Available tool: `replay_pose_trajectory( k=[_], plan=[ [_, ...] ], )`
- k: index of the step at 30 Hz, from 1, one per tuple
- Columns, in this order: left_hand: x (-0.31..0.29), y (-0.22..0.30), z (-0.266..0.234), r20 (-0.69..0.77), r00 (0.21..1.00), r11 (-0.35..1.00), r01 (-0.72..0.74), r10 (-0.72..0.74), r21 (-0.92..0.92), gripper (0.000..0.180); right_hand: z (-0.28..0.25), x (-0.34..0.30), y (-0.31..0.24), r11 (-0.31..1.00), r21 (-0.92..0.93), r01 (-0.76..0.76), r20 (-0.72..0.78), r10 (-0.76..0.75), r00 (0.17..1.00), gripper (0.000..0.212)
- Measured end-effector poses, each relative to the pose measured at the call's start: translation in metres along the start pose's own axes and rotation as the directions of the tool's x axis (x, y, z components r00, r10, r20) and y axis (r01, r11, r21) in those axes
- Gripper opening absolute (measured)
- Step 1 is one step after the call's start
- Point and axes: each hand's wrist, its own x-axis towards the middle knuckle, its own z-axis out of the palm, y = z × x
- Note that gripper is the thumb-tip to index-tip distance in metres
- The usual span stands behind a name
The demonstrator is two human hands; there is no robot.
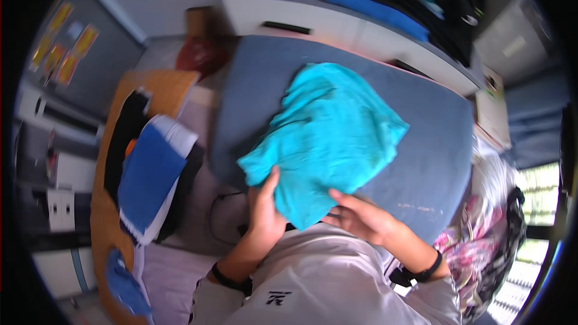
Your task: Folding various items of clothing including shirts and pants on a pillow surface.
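Observation:
A turquoise cloth (334,135), loosely folded and creased, lies across a grey-blue padded surface (430,132) in front of me. Whether it is a shirt or another garment cannot be made out. My left hand (265,207) grips its near left edge, thumb on top and fingers underneath. At the near corner, my right hand (367,219) pinches the right edge with the thumb over the fabric; its fingers are partly hidden below.
To the left, a blue and white folded garment (153,171) and black clothes lie on a tan mat (162,93). A blue crumpled cloth (126,283) is nearer. White drawers (337,15) topped with clothes stand behind. Plastic bags and floral fabric (475,235) are at right.

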Motion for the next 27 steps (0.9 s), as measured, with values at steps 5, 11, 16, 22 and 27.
replay_pose_trajectory(
  k=[5,11,16,22,27],
  plan=[
    [0.026,0.070,-0.009,0.061,0.963,0.937,-0.270,0.263,0.222,0.041,-0.017,-0.014,-0.015,0.977,-0.211,0.017,0.091,0.002,0.996,0.054],
    [0.023,0.225,-0.105,0.039,0.851,0.761,-0.488,0.524,0.428,0.042,-0.029,-0.011,-0.028,0.950,-0.310,-0.028,0.081,0.055,0.995,0.057],
    [-0.032,0.300,-0.267,-0.368,0.757,0.791,-0.306,0.539,0.529,0.053,-0.042,-0.009,-0.023,0.944,-0.327,0.053,0.177,0.006,0.984,0.058],
    [-0.062,0.290,-0.340,-0.588,0.640,0.811,-0.096,0.495,0.577,0.067,-0.045,-0.011,-0.022,0.944,-0.327,0.040,0.153,0.011,0.988,0.058],
    [-0.028,0.243,-0.302,-0.368,0.275,0.411,-0.115,0.888,0.904,0.085,-0.035,-0.014,-0.029,0.909,-0.415,0.031,0.130,0.025,0.991,0.050]
  ],
)
